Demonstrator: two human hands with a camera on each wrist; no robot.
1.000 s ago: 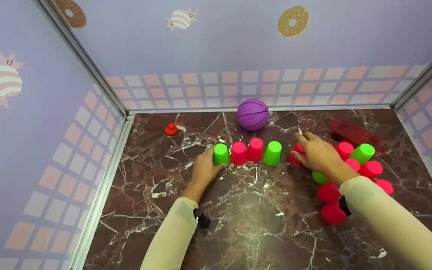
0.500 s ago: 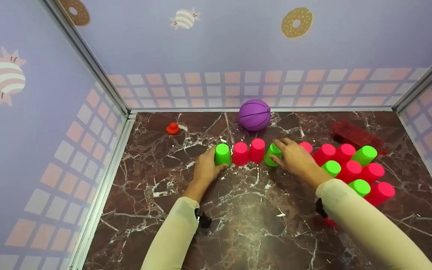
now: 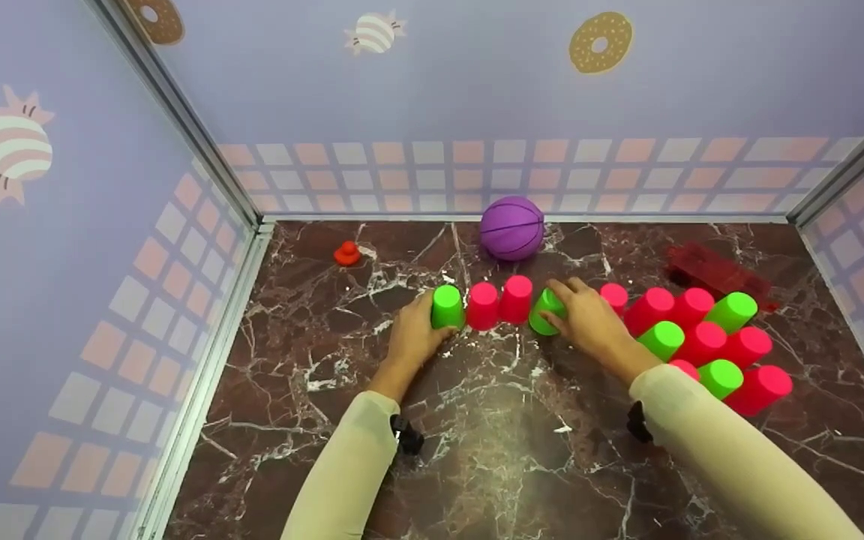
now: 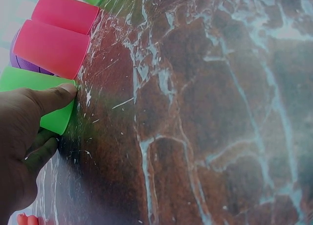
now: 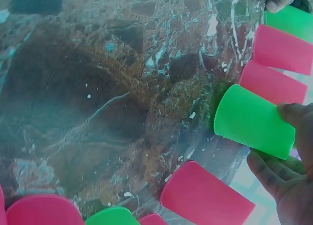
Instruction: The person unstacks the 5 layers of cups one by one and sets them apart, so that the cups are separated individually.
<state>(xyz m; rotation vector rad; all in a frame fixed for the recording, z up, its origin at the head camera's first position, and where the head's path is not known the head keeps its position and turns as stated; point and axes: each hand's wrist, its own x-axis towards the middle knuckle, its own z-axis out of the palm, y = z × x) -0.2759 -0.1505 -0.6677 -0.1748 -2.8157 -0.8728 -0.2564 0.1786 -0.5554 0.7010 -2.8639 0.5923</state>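
Observation:
Four cups would be too many to count, so several upside-down cups stand in a row across the middle of the table. At the row's left end my left hand [image 3: 413, 334] grips a green cup [image 3: 447, 306], thumb in front and fingers behind. Two pink cups, one [image 3: 483, 306] beside it and another [image 3: 516, 300] further right, stand between my hands. My right hand [image 3: 589, 322] holds the green cup [image 5: 254, 120] at the right end, thumb on one side and fingers on the other. That cup's right side is partly hidden by the hand in the head view.
Several pink and green cups, among them a green cup [image 3: 732, 311], stand clustered at the right. A purple ball [image 3: 512, 229] lies behind the row. An orange rubber duck [image 3: 347, 253] is at the back left, a translucent red object [image 3: 717, 270] at the back right.
My right hand has moved left from a pink cup near the cluster to the green cup at the row's right end and holds it. My left hand stays on its green cup.

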